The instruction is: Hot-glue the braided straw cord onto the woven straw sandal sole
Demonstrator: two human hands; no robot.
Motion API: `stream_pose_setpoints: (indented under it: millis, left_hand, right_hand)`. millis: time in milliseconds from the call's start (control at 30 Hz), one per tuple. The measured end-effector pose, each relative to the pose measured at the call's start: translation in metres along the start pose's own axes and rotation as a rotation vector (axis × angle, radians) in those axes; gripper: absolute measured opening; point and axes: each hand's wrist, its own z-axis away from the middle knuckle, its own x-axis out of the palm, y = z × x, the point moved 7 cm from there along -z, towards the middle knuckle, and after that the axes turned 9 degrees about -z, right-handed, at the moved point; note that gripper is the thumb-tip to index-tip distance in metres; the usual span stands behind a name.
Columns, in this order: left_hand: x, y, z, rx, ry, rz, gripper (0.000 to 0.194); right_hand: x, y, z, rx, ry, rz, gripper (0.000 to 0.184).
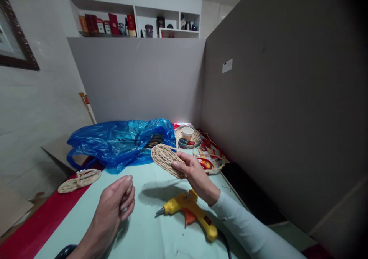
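My right hand (195, 174) grips a woven straw sole (165, 160), an oval coil of braided cord, between thumb and fingers. It is held above the table, tilted, with a strand running from its upper edge. My left hand (116, 201) is closed in a loose fist, apart from the sole, and nothing shows sticking out of it. Below my right hand a yellow hot glue gun (184, 209) with an orange trigger lies on its side, nozzle to the left. A straw sandal (80, 180) with a strap rests at the table's left edge.
A blue plastic bag (115, 142) spreads across the back. Behind the sole stands a woven basket (195, 136) with a paper cup (188, 133). Red and straw cords (211, 161) lie at right, near a black flat object (250, 194). Grey panels (138, 79) enclose the table.
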Motion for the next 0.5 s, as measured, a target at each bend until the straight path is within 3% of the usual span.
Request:
stream_pose_setpoints:
  millis: [133, 400, 500]
  left_hand:
    - [0.002, 0.007, -0.003, 0.045, -0.051, -0.074, 0.052]
    - [0.017, 0.018, 0.010, 0.173, -0.381, -0.147, 0.019]
    - [0.012, 0.020, 0.020, 0.214, -0.472, -0.123, 0.026]
  right_hand:
    - [0.007, -0.004, 0.004, -0.028, -0.018, 0.044, 0.027]
    - [0.013, -0.009, 0.008, -0.047, -0.035, 0.101, 0.024]
    - [0.013, -0.010, 0.008, -0.038, -0.040, 0.100, 0.023]
